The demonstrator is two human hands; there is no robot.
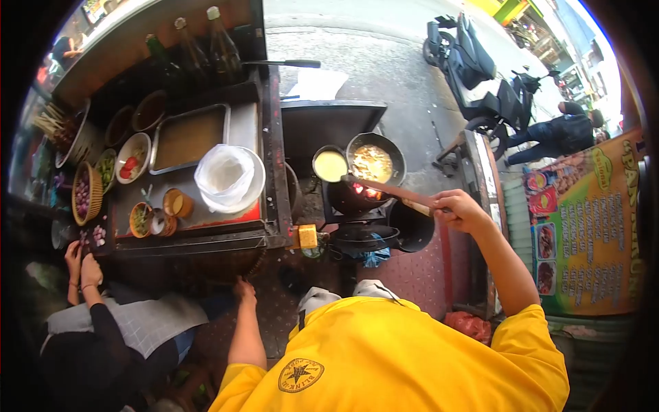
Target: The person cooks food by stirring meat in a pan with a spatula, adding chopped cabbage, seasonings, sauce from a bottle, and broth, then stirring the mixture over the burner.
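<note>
My right hand [458, 210] is closed round the handle of a long wooden tool [391, 190], whose far end lies at the near rim of a dark pan [400, 161]. Food [371, 163] is frying in that pan. Left of it stands a small pan of yellow liquid [330, 166]. Glowing coals [371, 193] show just below the pans. My left hand [245, 288] hangs low beside the cart's front edge; its fingers are too dark and small to read.
On the cart at left are a bag-lined bowl [226, 177], a metal tray [189, 139], bottles [224, 44] and a basket of shallots [84, 193]. A co-worker's hands [84, 266] are at its near left corner. Motorcycles [473, 58] and a menu banner [583, 226] stand at right.
</note>
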